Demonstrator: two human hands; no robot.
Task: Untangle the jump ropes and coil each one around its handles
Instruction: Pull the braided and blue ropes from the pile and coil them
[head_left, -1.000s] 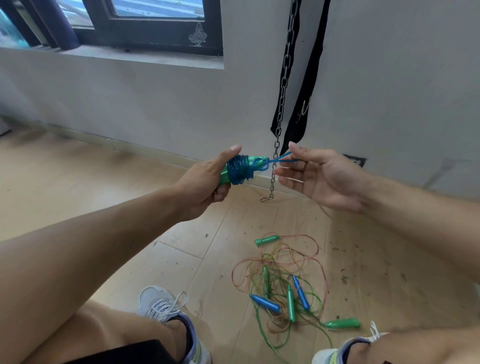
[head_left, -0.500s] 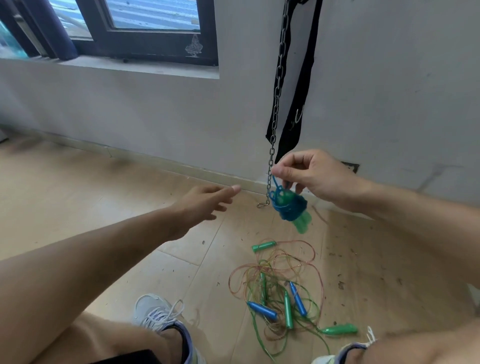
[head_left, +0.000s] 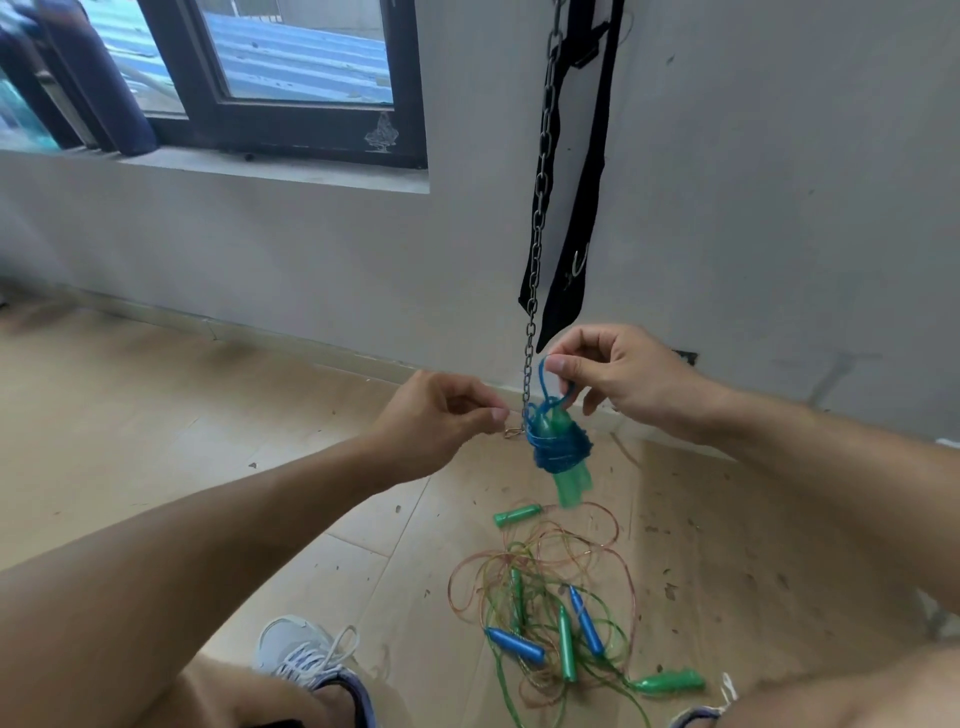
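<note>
The coiled jump rope (head_left: 558, 447) hangs in the air with its long axis close to upright, tipped a little so that the green handle butts point down and slightly to the right, while the tapered handle tips point up toward the fingers; blue cord is wound in a thick band around the middle of the paired handles, and a short blue loop rises from the top of the bundle. The right hand (head_left: 618, 382) pinches that loop between thumb and forefinger, the other fingers loosely curled, so the bundle dangles directly below it; the lower part of the handles is blurred. The left hand (head_left: 441, 421) sits just to the left of the bundle at about the height of the handle tips, fingers curled with thumb and forefinger drawn together; whether it holds a strand or touches the bundle cannot be told. The bundle thus lies between the two hands, lower than the right and beside the left, in front of a metal chain (head_left: 540, 208) that hangs down the wall next to a black strap (head_left: 582, 234). Below on the wooden floor (head_left: 156, 441) lies the tangle of ropes (head_left: 545, 587), green and reddish cords looped together with green and blue handles scattered among them; a grey sneaker (head_left: 301, 654) shows near the bottom edge.
</note>
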